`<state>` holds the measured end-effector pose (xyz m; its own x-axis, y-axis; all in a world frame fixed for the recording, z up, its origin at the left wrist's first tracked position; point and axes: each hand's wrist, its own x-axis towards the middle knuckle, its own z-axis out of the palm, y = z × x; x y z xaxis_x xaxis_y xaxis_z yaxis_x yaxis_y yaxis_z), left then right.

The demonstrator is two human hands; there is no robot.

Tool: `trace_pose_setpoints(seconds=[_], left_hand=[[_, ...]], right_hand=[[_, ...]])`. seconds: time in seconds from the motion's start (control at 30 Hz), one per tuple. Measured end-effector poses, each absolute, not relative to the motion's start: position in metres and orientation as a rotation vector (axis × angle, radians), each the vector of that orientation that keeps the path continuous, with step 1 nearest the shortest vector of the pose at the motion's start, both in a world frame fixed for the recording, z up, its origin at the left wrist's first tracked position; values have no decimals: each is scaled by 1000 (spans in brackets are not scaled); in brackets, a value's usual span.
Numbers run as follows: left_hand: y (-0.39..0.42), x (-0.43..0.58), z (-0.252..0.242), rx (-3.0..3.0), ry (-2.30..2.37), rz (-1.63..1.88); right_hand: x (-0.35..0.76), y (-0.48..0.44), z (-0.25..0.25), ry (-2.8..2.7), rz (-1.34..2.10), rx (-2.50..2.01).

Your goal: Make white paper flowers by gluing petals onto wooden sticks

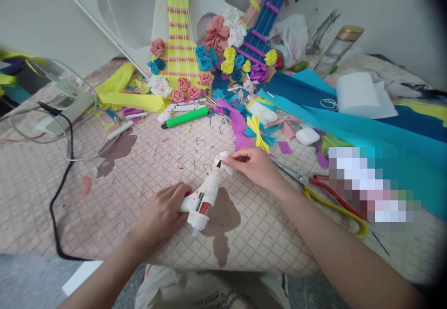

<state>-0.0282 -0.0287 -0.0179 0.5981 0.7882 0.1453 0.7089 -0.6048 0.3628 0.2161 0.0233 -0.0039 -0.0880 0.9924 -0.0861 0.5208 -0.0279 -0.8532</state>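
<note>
The left hand (171, 206) hides part of the glue gun (206, 190), and the right hand (256, 165) partly covers a white scrap (223, 155) by the gun's tip. Beyond the gun, the yellow guitar (179, 34) is cut off at the top; to the gun's right, a pixelated patch (370, 183) masks something.

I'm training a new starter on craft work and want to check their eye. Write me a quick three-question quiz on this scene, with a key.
1. Which hand grips the glue gun? A) right B) left C) both
2. True or false: the green marker lies farther left than the scissors.
3. Fill in the colour: the right hand pinches a small piece that is ____.

Key: 1. B, the left hand. 2. True. 3. White.
</note>
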Motion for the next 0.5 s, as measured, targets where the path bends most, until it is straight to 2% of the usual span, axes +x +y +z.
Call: trace_pose_setpoints(seconds=[0.5], left_hand=[[-27, -26, -8, 2476, 1268, 493]], right_hand=[[217, 23, -3, -1695, 981, -1570]])
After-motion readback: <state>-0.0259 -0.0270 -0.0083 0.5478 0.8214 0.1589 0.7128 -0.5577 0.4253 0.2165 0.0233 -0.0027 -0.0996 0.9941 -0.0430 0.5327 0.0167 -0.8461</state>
